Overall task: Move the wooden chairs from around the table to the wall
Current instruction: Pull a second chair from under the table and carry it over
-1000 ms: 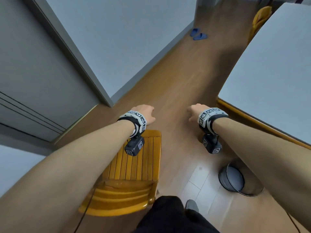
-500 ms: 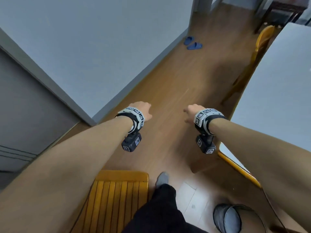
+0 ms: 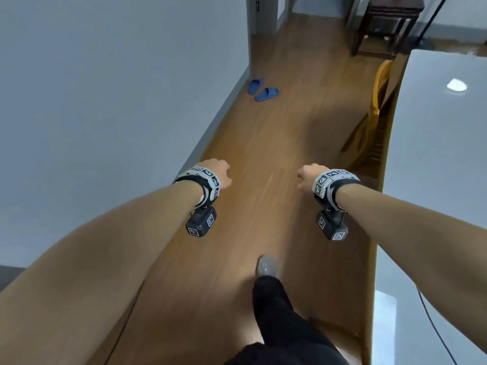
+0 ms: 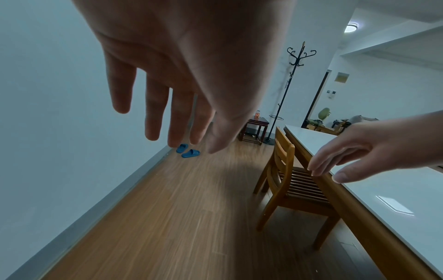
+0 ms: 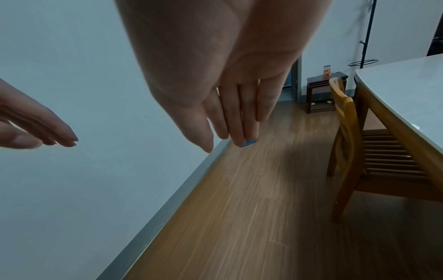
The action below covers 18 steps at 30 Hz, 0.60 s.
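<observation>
Standing: the person looks down a strip of wooden floor [image 3: 263, 159] between wall and worktop, both arms stretched forward.
Wall: pale wall [image 3: 105, 101] runs along the left with a grey skirting at its foot.
Slippers: a pair of blue slippers [image 3: 262, 90] lies on the floor just beside the skirting, far ahead.
Left hand: left hand [image 3: 218, 171] hangs in the air above the floor, its grip slack, fingers [image 4: 153, 113] straight and spread, holding nothing.
Foot: one leg in dark trousers with a grey-socked foot [image 3: 266, 266] is set forward on the floor between the arms.
Right hand: right hand [image 3: 309, 175] is likewise raised with its grip loose and empty, fingers [image 5: 239, 113] straight and close together.
Chair: wooden chair [image 4: 285, 181] with a slatted seat stands ahead on the right, its seat tucked under the worktop edge, well apart from the wall and from both hands.
Worktop: white-topped worktop [image 3: 434, 180] with a wooden rim fills the right side.
Beyond: a dark side table [image 3: 382, 27] and a black coat stand [image 4: 297, 75] stand at the far end.
</observation>
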Each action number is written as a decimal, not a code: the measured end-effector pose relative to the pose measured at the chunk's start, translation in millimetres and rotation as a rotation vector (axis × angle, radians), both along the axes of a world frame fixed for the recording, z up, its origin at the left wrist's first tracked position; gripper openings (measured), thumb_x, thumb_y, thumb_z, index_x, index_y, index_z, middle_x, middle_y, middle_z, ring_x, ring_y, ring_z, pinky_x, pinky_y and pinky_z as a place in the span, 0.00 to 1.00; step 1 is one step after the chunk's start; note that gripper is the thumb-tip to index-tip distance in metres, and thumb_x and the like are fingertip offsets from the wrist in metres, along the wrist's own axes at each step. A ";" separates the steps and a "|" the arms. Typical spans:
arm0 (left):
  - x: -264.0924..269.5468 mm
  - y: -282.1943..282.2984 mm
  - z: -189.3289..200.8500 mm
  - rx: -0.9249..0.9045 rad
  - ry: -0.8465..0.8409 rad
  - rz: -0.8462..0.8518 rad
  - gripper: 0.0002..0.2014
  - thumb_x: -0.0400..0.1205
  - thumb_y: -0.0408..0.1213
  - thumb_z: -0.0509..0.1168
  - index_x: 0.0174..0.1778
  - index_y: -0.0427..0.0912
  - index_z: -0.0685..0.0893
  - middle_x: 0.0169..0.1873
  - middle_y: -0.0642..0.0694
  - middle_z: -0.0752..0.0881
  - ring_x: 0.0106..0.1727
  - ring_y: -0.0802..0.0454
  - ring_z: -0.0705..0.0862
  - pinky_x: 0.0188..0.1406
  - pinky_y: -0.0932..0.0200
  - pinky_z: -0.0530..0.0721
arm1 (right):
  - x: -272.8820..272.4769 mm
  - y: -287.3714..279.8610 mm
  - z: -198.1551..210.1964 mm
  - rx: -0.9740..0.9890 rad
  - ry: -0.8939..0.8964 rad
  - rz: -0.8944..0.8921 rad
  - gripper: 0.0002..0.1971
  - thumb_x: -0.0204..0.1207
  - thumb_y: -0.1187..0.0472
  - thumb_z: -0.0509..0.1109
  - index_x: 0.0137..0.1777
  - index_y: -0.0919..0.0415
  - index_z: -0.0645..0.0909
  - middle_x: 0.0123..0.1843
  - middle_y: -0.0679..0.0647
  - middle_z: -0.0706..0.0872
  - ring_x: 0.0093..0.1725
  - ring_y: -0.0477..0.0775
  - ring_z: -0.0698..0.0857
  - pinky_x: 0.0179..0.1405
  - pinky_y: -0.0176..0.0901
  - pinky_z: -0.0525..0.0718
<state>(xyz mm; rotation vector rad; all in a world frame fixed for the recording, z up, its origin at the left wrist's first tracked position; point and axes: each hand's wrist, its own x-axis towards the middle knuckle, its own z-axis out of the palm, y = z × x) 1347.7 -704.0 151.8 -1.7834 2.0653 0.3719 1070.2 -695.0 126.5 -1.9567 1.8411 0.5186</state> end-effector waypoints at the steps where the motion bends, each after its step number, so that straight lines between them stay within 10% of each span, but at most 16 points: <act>1: -7.2 -16.9 -2.5 0.008 0.003 -0.013 0.27 0.83 0.47 0.63 0.80 0.50 0.75 0.68 0.45 0.85 0.60 0.42 0.87 0.54 0.50 0.87 | -3.7 -17.6 -0.7 0.001 -0.004 -0.009 0.22 0.80 0.57 0.70 0.74 0.60 0.82 0.66 0.64 0.85 0.61 0.67 0.87 0.57 0.53 0.87; 18: -195.4 -439.4 -31.2 0.065 0.013 -0.500 0.23 0.80 0.44 0.63 0.71 0.45 0.82 0.60 0.42 0.86 0.55 0.39 0.87 0.48 0.49 0.86 | -132.3 -321.9 -20.2 0.040 -0.009 -0.429 0.20 0.82 0.53 0.68 0.71 0.58 0.82 0.63 0.60 0.86 0.59 0.65 0.87 0.58 0.53 0.87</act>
